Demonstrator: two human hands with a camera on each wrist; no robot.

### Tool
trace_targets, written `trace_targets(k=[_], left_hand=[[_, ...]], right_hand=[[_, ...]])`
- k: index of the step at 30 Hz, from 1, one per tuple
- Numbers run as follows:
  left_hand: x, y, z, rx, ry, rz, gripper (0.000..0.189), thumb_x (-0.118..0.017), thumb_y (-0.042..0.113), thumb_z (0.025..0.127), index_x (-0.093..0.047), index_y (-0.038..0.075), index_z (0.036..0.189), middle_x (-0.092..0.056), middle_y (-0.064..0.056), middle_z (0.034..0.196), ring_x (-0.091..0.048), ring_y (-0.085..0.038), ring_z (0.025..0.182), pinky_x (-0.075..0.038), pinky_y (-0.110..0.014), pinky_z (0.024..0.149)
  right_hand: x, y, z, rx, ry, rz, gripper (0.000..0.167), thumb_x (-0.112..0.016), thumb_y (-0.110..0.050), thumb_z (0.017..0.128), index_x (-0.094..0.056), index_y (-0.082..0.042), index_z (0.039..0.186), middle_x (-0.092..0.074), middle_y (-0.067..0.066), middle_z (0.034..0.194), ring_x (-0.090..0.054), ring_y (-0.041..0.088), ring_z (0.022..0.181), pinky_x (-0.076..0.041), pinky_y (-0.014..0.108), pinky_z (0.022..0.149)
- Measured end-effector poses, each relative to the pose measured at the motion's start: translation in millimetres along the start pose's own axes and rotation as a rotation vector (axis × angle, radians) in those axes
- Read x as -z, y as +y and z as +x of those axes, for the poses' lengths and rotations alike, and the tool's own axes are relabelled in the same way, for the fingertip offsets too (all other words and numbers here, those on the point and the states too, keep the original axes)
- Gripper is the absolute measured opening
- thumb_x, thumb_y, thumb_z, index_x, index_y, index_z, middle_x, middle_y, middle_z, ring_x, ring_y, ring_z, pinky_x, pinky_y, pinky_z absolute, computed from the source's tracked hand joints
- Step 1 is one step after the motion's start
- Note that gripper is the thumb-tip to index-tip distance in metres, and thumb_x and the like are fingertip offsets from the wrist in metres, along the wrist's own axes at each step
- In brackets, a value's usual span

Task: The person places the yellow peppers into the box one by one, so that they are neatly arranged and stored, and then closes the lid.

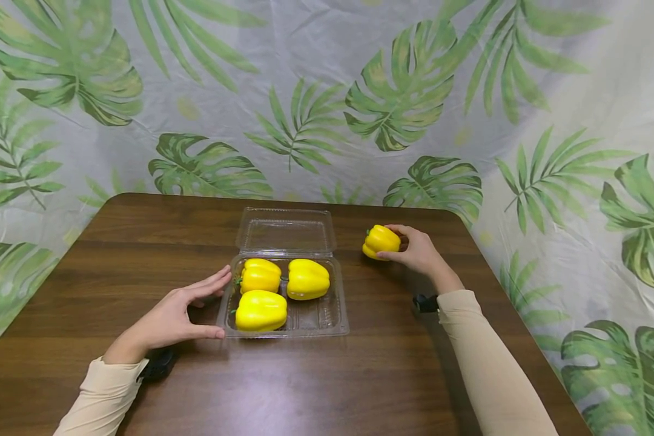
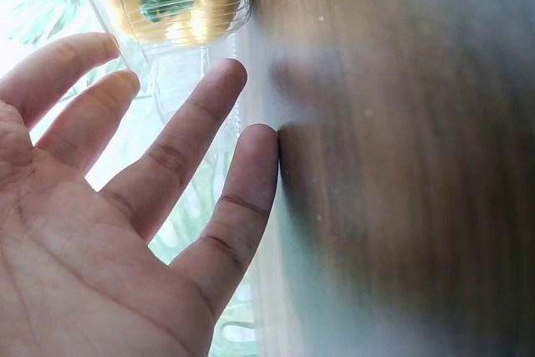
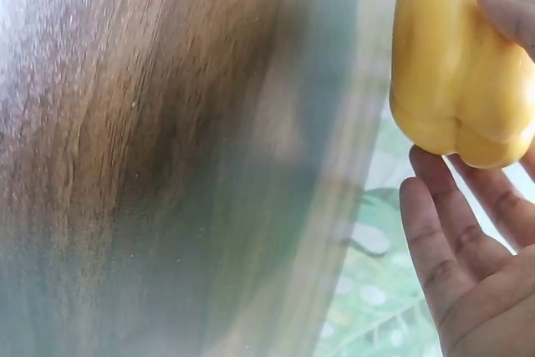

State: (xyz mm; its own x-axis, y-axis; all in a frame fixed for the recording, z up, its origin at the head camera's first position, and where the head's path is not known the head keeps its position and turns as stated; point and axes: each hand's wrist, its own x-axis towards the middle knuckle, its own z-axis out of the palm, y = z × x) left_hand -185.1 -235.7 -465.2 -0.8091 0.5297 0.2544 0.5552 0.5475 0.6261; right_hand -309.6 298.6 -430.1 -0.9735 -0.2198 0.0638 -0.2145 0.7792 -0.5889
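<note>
A clear plastic clamshell container lies on the table with its lid folded back. Three yellow bell peppers sit inside: one at back left, one at back right and one at front left. My left hand is at the container's left edge, fingers spread and fairly straight, thumb by the front left corner. To the right of the container, my right hand grips another yellow bell pepper between thumb and fingers. The right wrist view shows this pepper above the table surface.
The brown wooden table has rounded far corners. Behind it hangs a cloth printed with green leaves. A dark strap device is on the right wrist, and another is on the left.
</note>
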Motion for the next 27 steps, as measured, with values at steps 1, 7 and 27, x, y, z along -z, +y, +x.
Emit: trace_targets(k=[1, 7, 27], left_hand=[[0.1, -0.2, 0.0, -0.001, 0.000, -0.001, 0.102, -0.097, 0.039, 0.078, -0.048, 0.011, 0.163, -0.042, -0.013, 0.172, -0.069, -0.003, 0.124, -0.061, -0.037, 0.093], [0.0, -1.9, 0.3, -0.003, -0.002, -0.001, 0.102, -0.097, 0.040, 0.079, -0.047, 0.011, 0.163, -0.041, -0.013, 0.172, -0.069, -0.003, 0.124, -0.061, -0.036, 0.093], [-2.0, -4.2, 0.2, -0.029, 0.007, 0.014, 0.102, -0.097, 0.039, 0.080, -0.046, 0.015, 0.164, -0.040, -0.009, 0.174, -0.067, 0.002, 0.123, -0.059, -0.029, 0.094]], right_hand=[[0, -1, -1.4, 0.004, 0.000, 0.003, 0.082, -0.086, -0.047, 0.091, -0.053, -0.012, 0.157, -0.064, 0.017, 0.147, -0.067, 0.037, 0.121, -0.058, 0.053, 0.100], [3, -11, -8.9, 0.041, 0.003, 0.026, 0.080, -0.088, -0.043, 0.090, -0.054, -0.013, 0.157, -0.066, 0.015, 0.145, -0.069, 0.035, 0.118, -0.061, 0.051, 0.098], [10, -58, -39.9, 0.223, -0.058, -0.001, 0.076, -0.094, -0.035, 0.084, -0.062, -0.013, 0.149, -0.069, 0.008, 0.140, -0.068, 0.029, 0.119, -0.058, 0.054, 0.103]])
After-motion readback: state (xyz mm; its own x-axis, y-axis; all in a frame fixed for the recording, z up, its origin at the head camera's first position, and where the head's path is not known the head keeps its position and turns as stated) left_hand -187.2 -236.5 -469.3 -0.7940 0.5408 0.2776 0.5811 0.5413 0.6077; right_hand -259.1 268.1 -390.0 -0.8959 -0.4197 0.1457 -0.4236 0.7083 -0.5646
